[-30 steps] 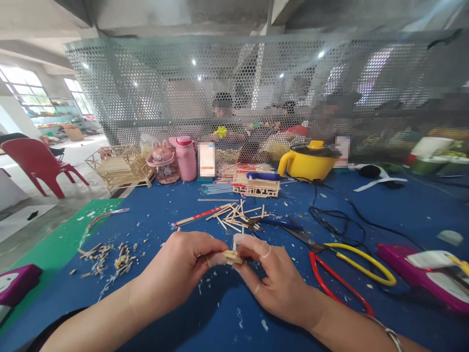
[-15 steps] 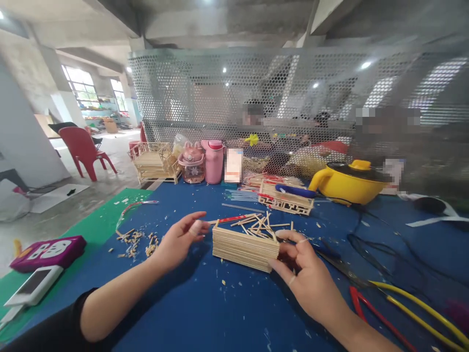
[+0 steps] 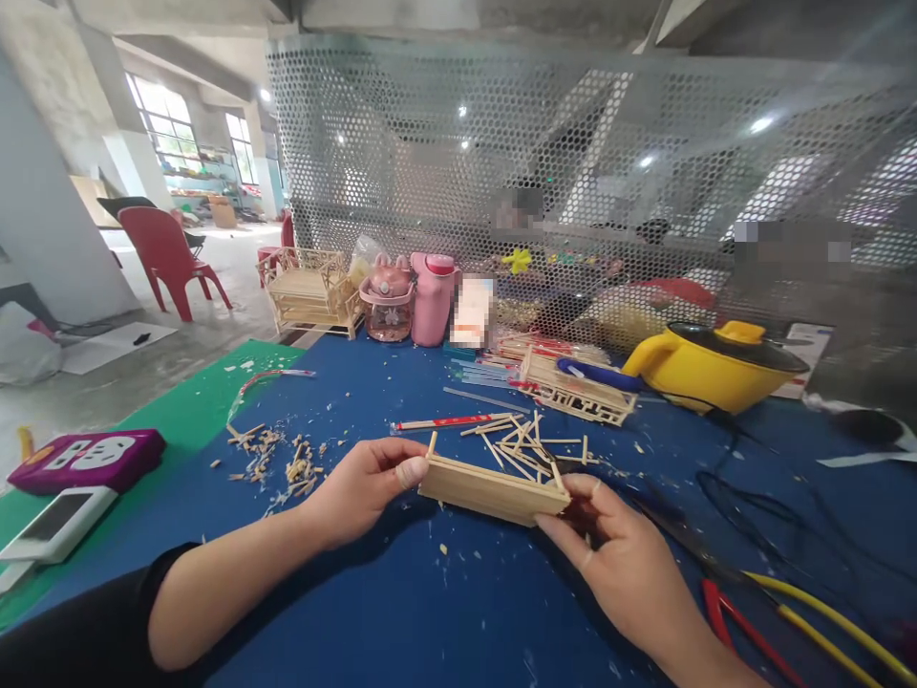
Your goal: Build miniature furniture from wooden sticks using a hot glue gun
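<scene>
In front of the pile (image 3: 531, 445): the piece (image 3: 494, 492), a long, pale wooden slab; it is held tilted, broad face to the near side, and seems lifted off the mat (image 3: 444, 631); whether its lower edge touches cannot be told
Left hand (image 3: 376, 483): nearer side of the pile, to its left; thumb and fingers pinch the left end of the piece, beside a short post (image 3: 433, 444)
Right hand (image 3: 616, 540): nearer side of the pile, to its right; thumb at the lower corner of the piece, fingers curled about its right end, partly hidden
Holding well: light, equal pressure at both ends should serve best; the thin posts look easy to snap, so the grip belongs on the slab; turning both wrists together would keep it from twisting
Wood: straight parallel lengths along the slab's top edge; the pile itself is slim, squared sticks, crossed at random
Scraps (image 3: 302, 470): left of the pile; short, crumbly offcuts
Scissors (image 3: 757, 633): right of the pile, nearer; slick red and yellow handles
Pot (image 3: 688, 373): behind the pile, to the right; glossy yellow, rounded, dark lid
</scene>
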Demonstrator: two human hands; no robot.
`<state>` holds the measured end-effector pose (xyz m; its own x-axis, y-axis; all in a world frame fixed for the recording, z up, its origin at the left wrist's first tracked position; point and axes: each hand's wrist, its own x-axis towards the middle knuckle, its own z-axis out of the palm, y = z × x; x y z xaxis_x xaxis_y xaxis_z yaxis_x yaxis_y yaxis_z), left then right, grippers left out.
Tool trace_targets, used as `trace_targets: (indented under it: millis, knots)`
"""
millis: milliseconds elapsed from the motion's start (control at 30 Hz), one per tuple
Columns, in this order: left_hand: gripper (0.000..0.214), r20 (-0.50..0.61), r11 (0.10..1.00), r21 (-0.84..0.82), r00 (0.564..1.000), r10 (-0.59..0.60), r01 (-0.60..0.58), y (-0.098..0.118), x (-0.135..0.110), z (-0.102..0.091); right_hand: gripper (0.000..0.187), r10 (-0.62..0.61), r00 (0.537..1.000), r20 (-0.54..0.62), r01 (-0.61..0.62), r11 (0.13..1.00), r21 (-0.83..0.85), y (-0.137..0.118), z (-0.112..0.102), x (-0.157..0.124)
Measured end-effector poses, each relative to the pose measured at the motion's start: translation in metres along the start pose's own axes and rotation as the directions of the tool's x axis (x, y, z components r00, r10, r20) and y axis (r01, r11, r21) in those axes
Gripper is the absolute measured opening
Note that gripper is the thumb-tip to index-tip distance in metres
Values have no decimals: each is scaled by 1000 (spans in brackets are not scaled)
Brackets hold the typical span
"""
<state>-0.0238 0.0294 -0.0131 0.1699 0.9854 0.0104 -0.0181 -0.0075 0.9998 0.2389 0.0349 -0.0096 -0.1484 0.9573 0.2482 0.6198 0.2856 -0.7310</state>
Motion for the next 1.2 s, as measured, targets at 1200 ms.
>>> trace_targets:
  millis: [1200]
  knots:
    - [39,22,919,-235,947,-321,317,24,-16,18,34,118,912,393,-343,745,572,-8,-11,0]
